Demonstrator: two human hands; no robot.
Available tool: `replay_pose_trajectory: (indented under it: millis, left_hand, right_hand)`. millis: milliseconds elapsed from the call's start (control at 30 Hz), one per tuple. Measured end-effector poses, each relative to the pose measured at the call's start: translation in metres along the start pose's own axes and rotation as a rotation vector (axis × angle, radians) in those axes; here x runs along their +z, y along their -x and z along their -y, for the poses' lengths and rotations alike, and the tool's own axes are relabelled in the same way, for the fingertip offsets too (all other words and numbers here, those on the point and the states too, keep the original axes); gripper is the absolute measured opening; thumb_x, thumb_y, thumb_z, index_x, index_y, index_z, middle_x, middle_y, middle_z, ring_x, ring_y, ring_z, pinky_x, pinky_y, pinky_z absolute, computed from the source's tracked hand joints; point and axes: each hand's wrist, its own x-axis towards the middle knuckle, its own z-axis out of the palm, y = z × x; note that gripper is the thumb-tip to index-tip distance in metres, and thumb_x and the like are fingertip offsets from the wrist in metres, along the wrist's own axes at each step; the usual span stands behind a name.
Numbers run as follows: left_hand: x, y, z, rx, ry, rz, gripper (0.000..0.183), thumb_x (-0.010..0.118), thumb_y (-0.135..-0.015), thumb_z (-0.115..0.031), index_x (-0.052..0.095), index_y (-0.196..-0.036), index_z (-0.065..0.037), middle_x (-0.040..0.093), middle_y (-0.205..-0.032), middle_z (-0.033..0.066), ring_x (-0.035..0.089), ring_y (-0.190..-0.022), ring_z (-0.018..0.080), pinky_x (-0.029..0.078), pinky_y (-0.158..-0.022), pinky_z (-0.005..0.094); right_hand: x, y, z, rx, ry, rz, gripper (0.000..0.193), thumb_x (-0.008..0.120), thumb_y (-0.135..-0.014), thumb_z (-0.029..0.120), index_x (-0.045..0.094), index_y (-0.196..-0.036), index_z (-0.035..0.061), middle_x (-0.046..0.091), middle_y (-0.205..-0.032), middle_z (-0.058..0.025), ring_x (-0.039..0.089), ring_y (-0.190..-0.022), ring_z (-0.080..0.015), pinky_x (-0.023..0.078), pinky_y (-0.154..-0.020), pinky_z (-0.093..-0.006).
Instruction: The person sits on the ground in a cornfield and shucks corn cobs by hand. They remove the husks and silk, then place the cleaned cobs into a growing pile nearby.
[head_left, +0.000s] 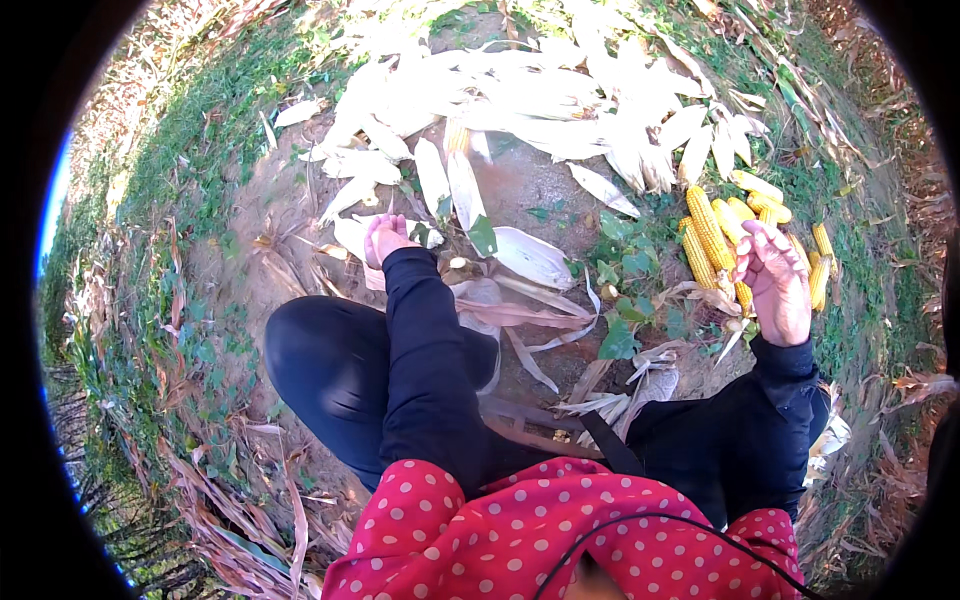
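My left hand (388,238) has its fingers curled closed beside a pale ear of corn in its husk (350,236). Whatever those fingers hold, if anything, is hidden. At the right, my right hand (776,283) is open with loosely bent fingers, above or against a pile of husked yellow corn cobs (709,230). I cannot tell whether it touches them. Farther off, a wide heap of unhusked corn ears (540,105) curves across the ground in bright sun. One ear there shows some kernels (457,138) at its top.
Loose dry husks (535,258) lie between my legs, with more by my right thigh (720,425). My bent left knee (310,340) rises near my left arm. Green leaves (622,338) grow beside the cobs. Dry stalks (240,520) are strewn at the lower left.
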Motion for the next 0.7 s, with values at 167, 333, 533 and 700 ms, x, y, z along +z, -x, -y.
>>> replay_pose_trajectory:
  millis: [167, 333, 533, 700]
  left_hand:
    - [-0.086, -0.141, 0.056, 0.04, -1.092, 0.147, 0.017, 0.064, -0.079, -0.006, 0.06, -0.093, 0.003, 0.062, -0.09, 0.0158, 0.06, -0.077, 0.0213, 0.052, -0.063, 0.0323]
    - [-0.09, -0.128, 0.102, -0.301, -0.929, 0.152, 0.026, 0.068, -0.08, -0.011, 0.06, -0.1, 0.004, 0.063, -0.091, 0.0147, 0.063, -0.073, 0.0237, 0.053, -0.06, 0.0377]
    - [-0.085, -0.107, 0.12, -0.479, -0.457, 0.211, 0.032, 0.066, -0.081, -0.013, 0.058, -0.106, 0.005, 0.063, -0.097, 0.0152, 0.063, -0.081, 0.0248, 0.053, -0.068, 0.0387]
    - [-0.058, -0.092, 0.103, -0.519, -0.148, 0.389, 0.037, 0.065, -0.082, -0.015, 0.055, -0.111, 0.006, 0.062, -0.101, 0.0156, 0.063, -0.088, 0.0257, 0.053, -0.075, 0.0396]
  right_hand:
    - [0.009, -0.001, 0.0, 0.077, 0.014, -0.013, 0.027, 0.056, -0.091, 0.014, 0.056, -0.112, -0.0015, 0.061, -0.086, -0.0045, 0.056, -0.07, -0.0115, 0.047, -0.066, -0.0251]
    - [0.007, 0.0, -0.004, 0.146, 0.071, -0.065, 0.023, 0.056, -0.09, 0.013, 0.057, -0.109, -0.0018, 0.062, -0.084, -0.0062, 0.058, -0.068, -0.0119, 0.048, -0.063, -0.0252]
    - [-0.001, 0.002, -0.006, 0.156, 0.086, -0.11, 0.022, 0.055, -0.09, 0.011, 0.057, -0.108, -0.0016, 0.064, -0.082, -0.0063, 0.059, -0.066, -0.0116, 0.048, -0.061, -0.0242]
    - [-0.001, 0.002, 0.0, 0.151, 0.089, -0.081, 0.023, 0.056, -0.09, 0.011, 0.057, -0.108, -0.002, 0.064, -0.082, -0.0061, 0.059, -0.066, -0.0109, 0.048, -0.061, -0.0233]
